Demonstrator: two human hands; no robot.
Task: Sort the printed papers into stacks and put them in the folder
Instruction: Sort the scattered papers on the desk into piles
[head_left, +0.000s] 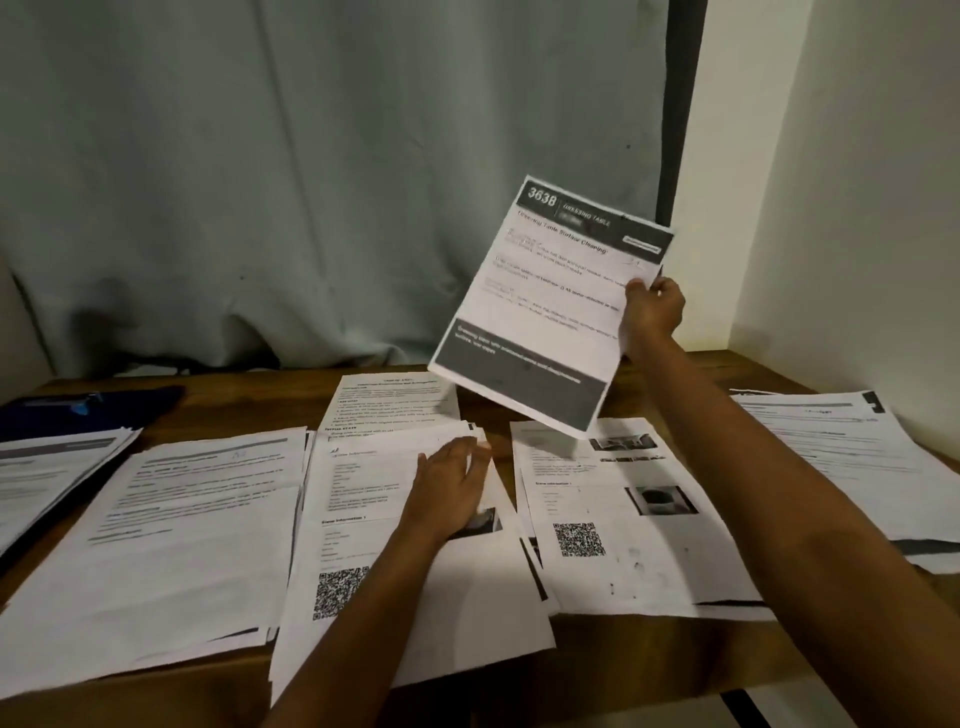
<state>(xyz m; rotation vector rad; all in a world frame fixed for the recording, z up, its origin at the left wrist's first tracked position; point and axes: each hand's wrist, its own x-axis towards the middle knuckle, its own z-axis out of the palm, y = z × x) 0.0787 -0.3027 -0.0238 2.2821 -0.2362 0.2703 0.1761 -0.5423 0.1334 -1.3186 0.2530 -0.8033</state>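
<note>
My right hand pinches the right edge of a printed sheet with a dark header reading 3638, held tilted in the air above the table. My left hand lies flat with straight fingers on the middle stack of papers, which shows a QR code. Several other stacks lie side by side: one at the left, one at the far left, one right of centre and one at the far right. A dark blue folder lies at the table's back left.
The wooden table stands against a pale green curtain. A white wall closes off the right side. Another printed sheet lies behind the middle stack. The table's front edge runs along the bottom of the view.
</note>
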